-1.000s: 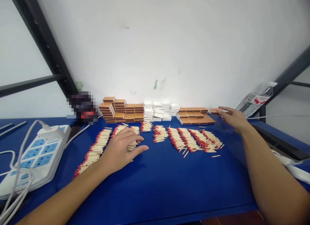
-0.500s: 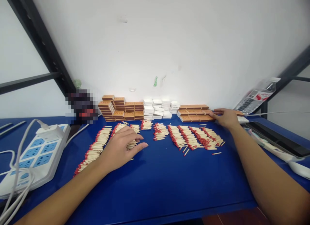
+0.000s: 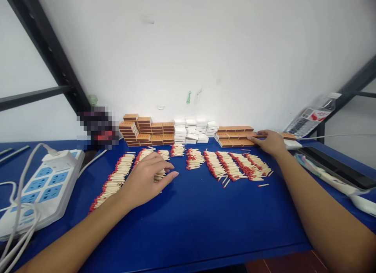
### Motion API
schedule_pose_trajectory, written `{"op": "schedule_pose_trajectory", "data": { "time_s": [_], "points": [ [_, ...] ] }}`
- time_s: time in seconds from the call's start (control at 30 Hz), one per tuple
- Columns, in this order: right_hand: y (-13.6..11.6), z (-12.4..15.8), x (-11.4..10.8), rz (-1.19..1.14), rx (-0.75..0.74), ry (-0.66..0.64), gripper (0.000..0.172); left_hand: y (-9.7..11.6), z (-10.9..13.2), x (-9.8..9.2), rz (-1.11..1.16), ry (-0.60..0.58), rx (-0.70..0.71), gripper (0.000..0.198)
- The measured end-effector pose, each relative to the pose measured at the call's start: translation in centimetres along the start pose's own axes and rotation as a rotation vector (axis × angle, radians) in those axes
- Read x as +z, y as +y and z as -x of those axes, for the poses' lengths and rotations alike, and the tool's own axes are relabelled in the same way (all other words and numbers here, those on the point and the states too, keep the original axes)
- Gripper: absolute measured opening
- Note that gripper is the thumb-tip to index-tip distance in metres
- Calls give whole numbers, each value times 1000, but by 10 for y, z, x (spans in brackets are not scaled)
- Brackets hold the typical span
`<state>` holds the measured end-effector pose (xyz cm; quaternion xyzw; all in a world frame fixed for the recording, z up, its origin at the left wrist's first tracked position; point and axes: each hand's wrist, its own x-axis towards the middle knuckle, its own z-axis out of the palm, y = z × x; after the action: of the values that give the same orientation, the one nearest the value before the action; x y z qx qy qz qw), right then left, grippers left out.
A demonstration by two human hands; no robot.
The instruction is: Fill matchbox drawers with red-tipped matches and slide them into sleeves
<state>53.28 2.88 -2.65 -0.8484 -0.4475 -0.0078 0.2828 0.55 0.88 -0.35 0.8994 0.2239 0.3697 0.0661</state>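
Observation:
Rows of red-tipped matches [image 3: 232, 166] lie across the blue table [image 3: 199, 222]. My left hand [image 3: 147, 178] rests flat on a pile of matches [image 3: 116, 179] at the left, fingers spread. My right hand [image 3: 268, 141] reaches to the back right and lies on the low stack of brown matchbox sleeves [image 3: 235, 136], fingers curled over the stack's right end. Whether it grips one sleeve I cannot make out. Taller stacks of brown sleeves [image 3: 147, 132] and white inner trays [image 3: 192, 131] stand along the wall.
A white and blue power strip [image 3: 41, 190] with cables lies at the left. A plastic water bottle [image 3: 313, 116] leans at the back right, with a dark phone [image 3: 335, 167] and a white cable nearby. Black shelf struts cross both sides.
My right hand has moved left and down from the table's right edge onto the low stack of brown sleeves. The left hand has stayed on the matches.

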Motion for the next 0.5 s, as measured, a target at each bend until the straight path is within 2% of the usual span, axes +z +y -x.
{"op": "schedule_pose_trajectory", "data": {
  "time_s": [0.23, 0.5],
  "points": [
    [0, 1, -1, 74, -6, -17, 66, 1, 0, -1, -6, -22, -8, 12],
    [3, 4, -7, 173, -104, -86, 111, 2, -1, -1, -13, -15, 6, 12]
  ]
}}
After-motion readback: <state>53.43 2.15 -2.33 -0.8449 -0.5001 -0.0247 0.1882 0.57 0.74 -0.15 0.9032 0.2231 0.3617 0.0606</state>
